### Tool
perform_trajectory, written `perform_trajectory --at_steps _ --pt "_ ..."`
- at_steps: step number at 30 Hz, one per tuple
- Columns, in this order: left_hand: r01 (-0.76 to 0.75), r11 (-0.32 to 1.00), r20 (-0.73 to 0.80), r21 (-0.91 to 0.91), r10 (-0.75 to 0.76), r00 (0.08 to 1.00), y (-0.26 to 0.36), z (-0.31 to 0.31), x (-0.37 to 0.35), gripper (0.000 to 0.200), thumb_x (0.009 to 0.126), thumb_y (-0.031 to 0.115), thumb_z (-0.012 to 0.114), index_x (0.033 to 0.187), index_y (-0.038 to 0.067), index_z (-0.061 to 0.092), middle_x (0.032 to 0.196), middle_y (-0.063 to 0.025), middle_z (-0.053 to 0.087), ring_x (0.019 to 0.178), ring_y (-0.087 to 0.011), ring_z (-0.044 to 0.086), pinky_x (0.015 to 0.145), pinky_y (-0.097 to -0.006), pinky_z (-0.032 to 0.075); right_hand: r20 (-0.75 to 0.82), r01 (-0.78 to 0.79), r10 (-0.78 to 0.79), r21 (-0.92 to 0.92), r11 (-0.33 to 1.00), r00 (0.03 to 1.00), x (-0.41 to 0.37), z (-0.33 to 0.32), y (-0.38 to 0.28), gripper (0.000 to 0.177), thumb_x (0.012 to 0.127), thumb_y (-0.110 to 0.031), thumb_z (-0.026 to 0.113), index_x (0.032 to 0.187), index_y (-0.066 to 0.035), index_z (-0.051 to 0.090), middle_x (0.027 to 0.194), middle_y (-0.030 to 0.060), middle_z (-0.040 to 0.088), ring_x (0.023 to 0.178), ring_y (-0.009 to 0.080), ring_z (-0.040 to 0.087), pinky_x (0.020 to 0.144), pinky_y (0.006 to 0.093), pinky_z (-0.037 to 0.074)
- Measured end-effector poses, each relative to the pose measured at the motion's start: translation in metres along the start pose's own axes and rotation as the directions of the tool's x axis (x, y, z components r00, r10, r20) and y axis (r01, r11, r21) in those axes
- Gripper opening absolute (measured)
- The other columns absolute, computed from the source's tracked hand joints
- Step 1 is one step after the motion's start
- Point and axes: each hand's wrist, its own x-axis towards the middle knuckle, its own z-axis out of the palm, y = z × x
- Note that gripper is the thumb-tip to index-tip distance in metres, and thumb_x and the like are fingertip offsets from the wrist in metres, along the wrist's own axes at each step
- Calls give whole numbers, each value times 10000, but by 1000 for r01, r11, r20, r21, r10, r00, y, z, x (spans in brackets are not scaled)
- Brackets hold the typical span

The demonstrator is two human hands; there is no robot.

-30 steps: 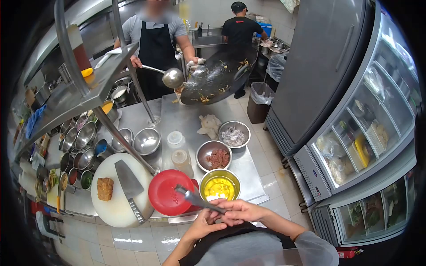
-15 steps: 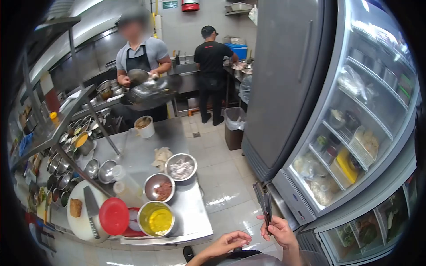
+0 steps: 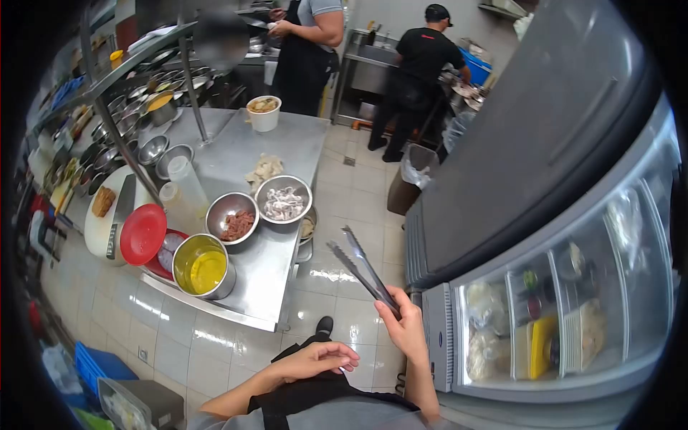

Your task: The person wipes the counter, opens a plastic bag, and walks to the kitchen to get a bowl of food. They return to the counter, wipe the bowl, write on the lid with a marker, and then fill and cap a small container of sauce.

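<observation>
Tongs point(image 3: 381, 292), arms parted, are pinched between thumb and fingers of the right hand point(image 3: 406, 324), out past the surface's point(image 3: 261, 290) right edge. The left hand point(image 3: 315, 362) hangs before the apron point(image 3: 315, 398), fingers loosely curled. Near the surface's front edge stands a pot of yellow liquid point(image 3: 225, 282), just beside a bowl of meat point(image 3: 227, 205).

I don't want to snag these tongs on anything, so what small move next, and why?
Perhaps squeeze the tongs closed: the right hand holds them with tips apart, jutting out over the floor, so closing them might lower the chance of snagging.
</observation>
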Motion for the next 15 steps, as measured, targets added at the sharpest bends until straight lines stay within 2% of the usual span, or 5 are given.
perform_trajectory --at_steps 3,6,9,11,15 --pt "22 991 -129 -135 -40 991 4 -16 13 299 923 221 478 1143 25 524 1089 -78 568 1025 -145 538 869 -262 427 88 83 -84 18 996 993 52 10 8 290 827 -153 615 1055 9 540 723 87 594 616 97 538 554 242 427" --pt "-63 979 -236 -195 16 972 5 -37 42 285 927 204 459 1118 8 539 1066 -86 579 992 -152 560 860 -276 441 125 147 -164 136 980 978 114 22 4 272 822 -113 615 1044 32 555 714 30 572 618 49 485 539 198 395" --pt "-170 966 -380 -196 85 921 17 -64 82 280 927 195 460 1107 -1 545 1051 -85 584 979 -152 564 846 -276 448 203 231 -211 -82 969 956 180 19 8 271 813 -117 626 1038 26 577 751 55 580 623 61 489 554 207 413" --pt "-292 941 -467 -173 183 865 46 -75 98 266 915 170 481 1095 -15 545 1037 -91 588 960 -160 571 830 -273 454 173 377 -355 -111 920 919 220 11 14 274 797 -103 637 1036 22 587 753 66 565 607 95 476 553 232 415" --pt "-365 928 -546 -73 269 794 98 -100 106 276 909 146 483 1136 -9 515 1055 -97 583 967 -170 574 822 -280 459 190 420 -381 -255 871 905 299 -14 25 297 767 -85 649 1041 13 589 711 83 533 605 125 493 565 257 420"
